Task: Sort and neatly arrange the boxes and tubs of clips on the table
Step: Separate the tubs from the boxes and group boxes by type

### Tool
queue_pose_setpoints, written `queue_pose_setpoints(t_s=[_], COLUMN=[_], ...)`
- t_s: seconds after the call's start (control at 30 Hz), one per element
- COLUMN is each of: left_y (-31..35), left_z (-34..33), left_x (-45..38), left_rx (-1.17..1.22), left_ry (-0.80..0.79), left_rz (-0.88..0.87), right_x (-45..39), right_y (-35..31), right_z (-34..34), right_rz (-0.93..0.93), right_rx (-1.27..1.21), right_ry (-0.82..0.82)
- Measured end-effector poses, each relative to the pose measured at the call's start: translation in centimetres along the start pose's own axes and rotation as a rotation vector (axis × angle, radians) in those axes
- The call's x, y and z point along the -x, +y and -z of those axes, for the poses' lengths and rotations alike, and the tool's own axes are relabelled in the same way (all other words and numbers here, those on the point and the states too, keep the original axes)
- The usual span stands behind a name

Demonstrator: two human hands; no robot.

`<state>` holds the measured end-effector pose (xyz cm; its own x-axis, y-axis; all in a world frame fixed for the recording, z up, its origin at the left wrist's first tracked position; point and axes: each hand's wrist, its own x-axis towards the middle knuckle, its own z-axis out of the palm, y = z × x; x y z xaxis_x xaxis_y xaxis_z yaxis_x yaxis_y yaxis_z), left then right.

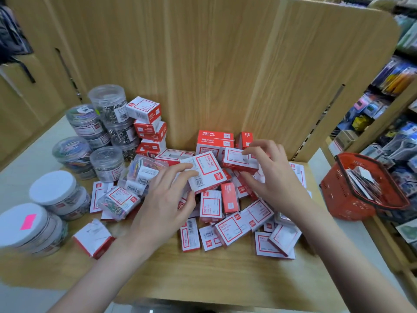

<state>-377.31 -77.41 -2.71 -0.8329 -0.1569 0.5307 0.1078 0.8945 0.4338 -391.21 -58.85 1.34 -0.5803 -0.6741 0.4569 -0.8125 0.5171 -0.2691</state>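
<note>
While clear tubs of clips (pixel 106 141) stand stacked at the frame's left, the left hand (pixel 164 199) pinches a white-and-red box (pixel 206 172) at centre — tilted above the loose pile of boxes (pixel 234 222). Right of it, the right hand (pixel 268 170) grips a smaller box (pixel 237 160). Red basket (pixel 352 197) — far right.

The boxes under the left hand (pixel 164 199) and right hand (pixel 268 175) are partly covered, so how many lie in the heap (pixel 225 222) cannot be counted. Print on the box labels is too small and soft to read. The white-lidded tub (pixel 20 224) at the left is cut off by the picture's edge. The contents of the red basket (pixel 352 199) are a blur of packets. Goods on the shelves (pixel 388 123) at the right are smeared and cannot be told apart. Both forearms run out of the bottom edge.
</note>
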Motion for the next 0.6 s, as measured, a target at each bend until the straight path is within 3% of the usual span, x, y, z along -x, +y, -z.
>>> queue_pose_setpoints(t_s=[0.33,0.6], left_y=[-0.4,-3.4], left_z=[3.3,7.9], left_x=[3.7,10.8], left_rx=[-0.085,-0.234], left_ry=[0.053,0.039], left_rz=[0.01,0.24], right_x=[1.3,-1.6], right_y=[-5.5,-12.5], right_z=[-0.7,-6.1], right_rz=[0.164,0.518], right_rx=[-0.268,-0.242], right_ry=[-0.092,-0.14])
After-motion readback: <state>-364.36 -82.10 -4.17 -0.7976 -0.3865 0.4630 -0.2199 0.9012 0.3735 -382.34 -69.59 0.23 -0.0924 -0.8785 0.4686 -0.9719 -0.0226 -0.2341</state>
